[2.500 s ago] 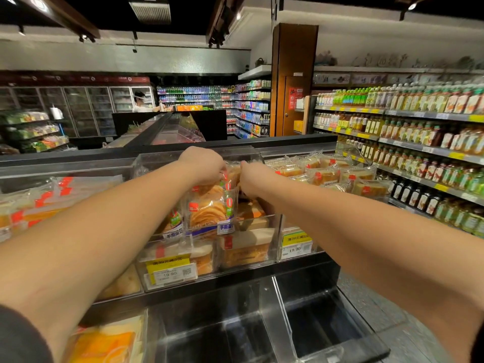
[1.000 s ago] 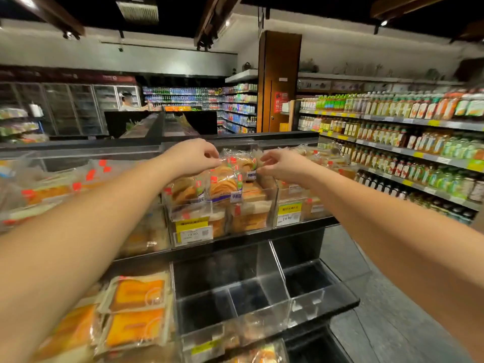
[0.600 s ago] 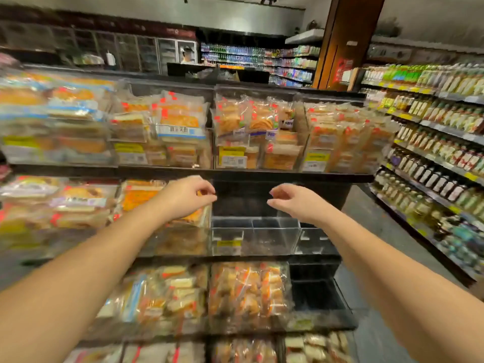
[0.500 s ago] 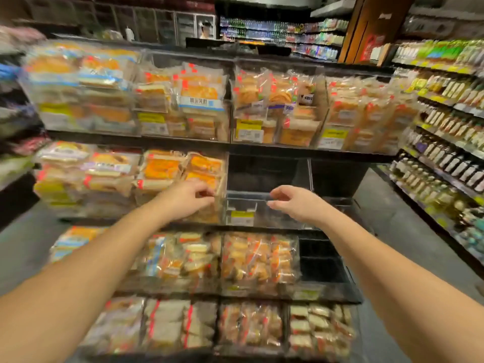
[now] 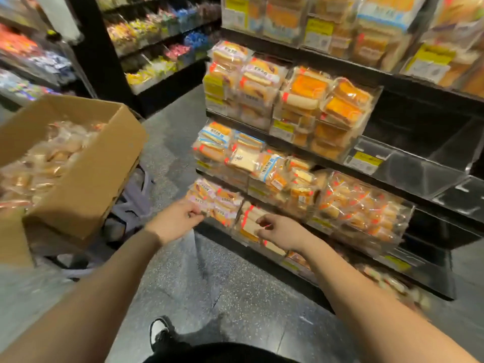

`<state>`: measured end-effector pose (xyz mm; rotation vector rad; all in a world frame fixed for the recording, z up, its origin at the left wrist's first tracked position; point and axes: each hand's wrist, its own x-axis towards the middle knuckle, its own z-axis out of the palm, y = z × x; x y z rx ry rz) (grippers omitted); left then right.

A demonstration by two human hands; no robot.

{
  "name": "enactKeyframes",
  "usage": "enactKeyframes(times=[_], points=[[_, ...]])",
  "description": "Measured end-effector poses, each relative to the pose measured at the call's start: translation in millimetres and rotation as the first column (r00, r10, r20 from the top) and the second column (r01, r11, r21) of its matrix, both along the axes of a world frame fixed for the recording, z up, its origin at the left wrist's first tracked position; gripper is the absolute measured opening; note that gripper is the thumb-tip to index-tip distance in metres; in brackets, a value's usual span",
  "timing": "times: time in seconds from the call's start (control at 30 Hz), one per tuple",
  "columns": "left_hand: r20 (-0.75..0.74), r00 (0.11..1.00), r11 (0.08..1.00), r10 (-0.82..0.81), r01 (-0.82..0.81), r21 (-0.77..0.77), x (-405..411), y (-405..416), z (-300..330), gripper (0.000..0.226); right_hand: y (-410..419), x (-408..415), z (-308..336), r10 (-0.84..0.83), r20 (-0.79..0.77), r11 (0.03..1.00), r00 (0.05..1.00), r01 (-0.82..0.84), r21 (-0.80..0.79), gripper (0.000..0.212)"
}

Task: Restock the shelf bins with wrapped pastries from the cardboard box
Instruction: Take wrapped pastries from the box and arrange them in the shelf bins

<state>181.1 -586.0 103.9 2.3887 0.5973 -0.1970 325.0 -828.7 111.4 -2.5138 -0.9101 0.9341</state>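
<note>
While both arms reach out over the speckled floor (image 5: 235, 292), the left hand (image 5: 174, 221) and the right hand (image 5: 281, 231) hang apart with fingers loosely curled, holding nothing. An open cardboard box (image 5: 78, 174) of wrapped pastries (image 5: 39, 158) sits to the left; the shelf bins (image 5: 296, 119), mostly filled, stand just beyond the hands.
</note>
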Motion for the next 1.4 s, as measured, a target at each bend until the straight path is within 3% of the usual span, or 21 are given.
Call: enactKeyframes(times=[0.13, 0.47, 0.67, 0.8, 0.9, 1.03, 1.2, 1.3, 1.4], points=[[-0.054, 0.986, 0.985, 0.161, -0.163, -0.052, -65.2, 71.2, -17.6, 0.026, 88.6, -46.0, -21.1, 0.131, -0.056, 0.991, 0.990, -0.131, -0.009, 0.038], [-0.061, 0.930, 0.931, 0.363, -0.364, -0.009, -202.7, 268.1, -24.7, 0.019, 322.5, -151.2, -39.3, 0.307, -0.177, 0.950, 0.935, -0.311, 0.005, 0.039], [-0.088, 0.859, 0.862, 0.504, -0.506, 0.001, -246.0, 352.8, -28.6, 0.024, 408.7, -170.4, -41.1, 0.325, -0.169, 0.946, 0.931, -0.322, 0.041, 0.040], [-0.077, 0.817, 0.821, 0.571, -0.570, 0.047, -250.0, 399.6, -34.8, 0.023, 448.0, -168.9, -48.2, 0.295, -0.180, 0.955, 0.938, -0.285, 0.084, 0.030], [-0.087, 0.814, 0.819, 0.574, -0.570, 0.070, -241.8, 431.9, -42.5, 0.019, 484.3, -159.1, -55.2, 0.299, -0.187, 0.952, 0.936, -0.279, 0.125, 0.020], [-0.110, 0.815, 0.822, 0.569, -0.563, 0.083, -221.3, 481.3, -59.1, 0.007, 545.3, -136.5, -64.3, 0.334, -0.102, 0.935, 0.937, -0.316, 0.164, 0.024], [-0.277, 0.798, 0.843, 0.536, -0.522, 0.128, -194.5, 540.6, -91.5, 0.022, 638.4, -101.9, -80.6, 0.427, -0.067, 0.904, 0.902, -0.423, 0.062, 0.026], [-0.439, 0.792, 0.899, 0.423, -0.428, 0.094, -180.1, 559.1, -113.7, 0.036, 685.9, -90.4, -96.2, 0.567, -0.047, 0.823, 0.823, -0.568, -0.012, 0.024], [-0.568, 0.769, 0.946, 0.294, -0.318, 0.058, -170.8, 573.4, -137.2, 0.054, 720.7, -97.4, -111.5, 0.760, -0.020, 0.643, 0.650, -0.755, -0.129, 0.022]])
